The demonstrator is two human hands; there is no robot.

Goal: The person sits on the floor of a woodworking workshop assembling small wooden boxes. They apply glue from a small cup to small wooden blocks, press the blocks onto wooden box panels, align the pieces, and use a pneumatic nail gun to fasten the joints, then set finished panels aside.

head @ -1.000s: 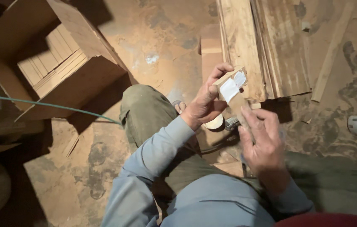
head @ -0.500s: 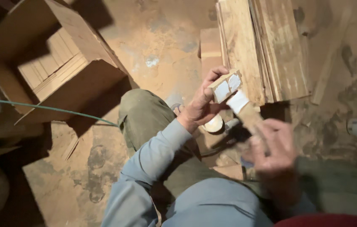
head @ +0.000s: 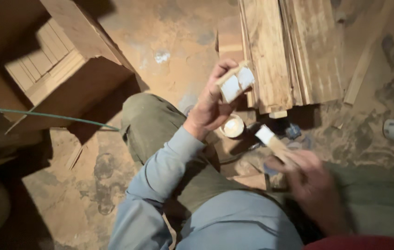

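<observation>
While the left hand [head: 213, 104] pinches a small wood block [head: 235, 82] between thumb and fingers and holds it up over the knee, the block's white-coated face is turned toward the camera. The right hand [head: 310, 178] is closed around the handle of a brush [head: 273, 141], whose white-tipped bristles point up and left, below the block and apart from it. The right hand is blurred. Between the two hands, on the floor, stands a small round cup [head: 232, 126] of white paste. Just beyond the block lies a stack of planks [head: 289, 51] on the dusty floor [head: 169, 37]. An open cardboard box [head: 53, 69] holding wooden slats sits at upper left, with a green cord [head: 44, 115] running below it.
</observation>
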